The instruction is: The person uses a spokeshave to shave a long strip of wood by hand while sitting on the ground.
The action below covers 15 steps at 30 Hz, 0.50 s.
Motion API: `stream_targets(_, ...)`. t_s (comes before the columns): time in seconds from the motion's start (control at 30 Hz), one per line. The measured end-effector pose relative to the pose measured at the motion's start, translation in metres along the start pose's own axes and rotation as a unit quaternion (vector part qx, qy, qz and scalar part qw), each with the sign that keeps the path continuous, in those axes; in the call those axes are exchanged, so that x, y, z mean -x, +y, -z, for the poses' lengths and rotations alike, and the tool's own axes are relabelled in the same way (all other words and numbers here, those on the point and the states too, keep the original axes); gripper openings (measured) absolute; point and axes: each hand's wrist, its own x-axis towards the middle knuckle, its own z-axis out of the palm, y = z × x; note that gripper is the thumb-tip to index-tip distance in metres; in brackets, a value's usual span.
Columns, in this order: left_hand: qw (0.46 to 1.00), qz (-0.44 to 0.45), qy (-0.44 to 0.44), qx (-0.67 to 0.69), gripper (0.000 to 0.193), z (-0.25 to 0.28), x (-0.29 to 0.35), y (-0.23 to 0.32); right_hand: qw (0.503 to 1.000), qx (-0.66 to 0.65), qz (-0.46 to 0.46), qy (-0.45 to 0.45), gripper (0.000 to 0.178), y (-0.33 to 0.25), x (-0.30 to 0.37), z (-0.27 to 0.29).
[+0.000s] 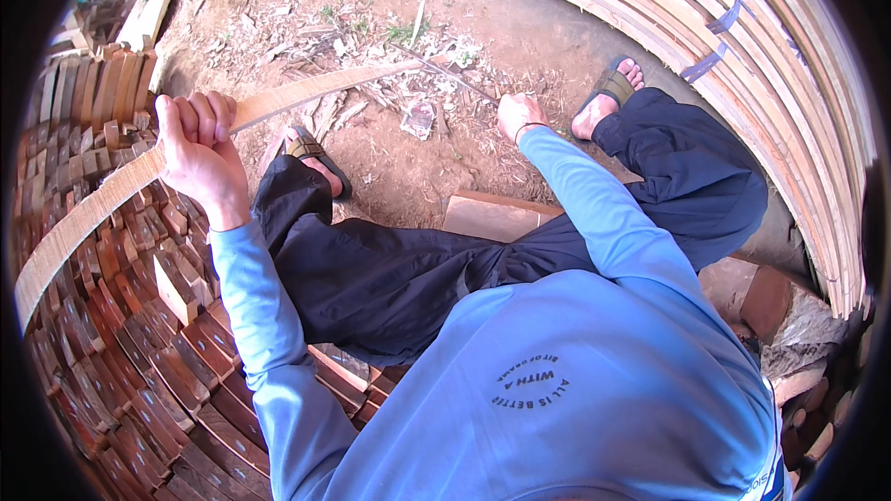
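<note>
Dark ring of lettering on the blue shirt

Bright daylight pales the long planks; the stacked blocks lie dimmer. Fisheye bends edges strongly; corners go black.

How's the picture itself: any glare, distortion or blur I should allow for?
Head view: fisheye bends the long planks along the right rim; head view: bright light pales the planks toward the top; head view: black surrounds the round image; head view: the thin dark tool in the right hand is too fine to read in detail.
</note>
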Motion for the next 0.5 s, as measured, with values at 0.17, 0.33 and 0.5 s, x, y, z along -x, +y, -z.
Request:
stream_targets(0.17,1.0,-0.004,0.01,-0.015,0.045,-0.001,0.004,0.001,1.0,0.003,-0.005,0.002,0.025,0.002,-0.002,-0.002)
stream_targets(0.33,0.999,0.001,0.028,-0.028,0.045,-0.003,0.01,0.003,0.999,0.03,0.007,-0.034,0.033,0.0,0.003,0.011)
stream_targets(0.5,1.0,0.002,0.019,-0.023,0.046,-0.002,0.011,0.003,1.0,0.025,-0.016,-0.006,0.031,0.0,0.002,0.015)
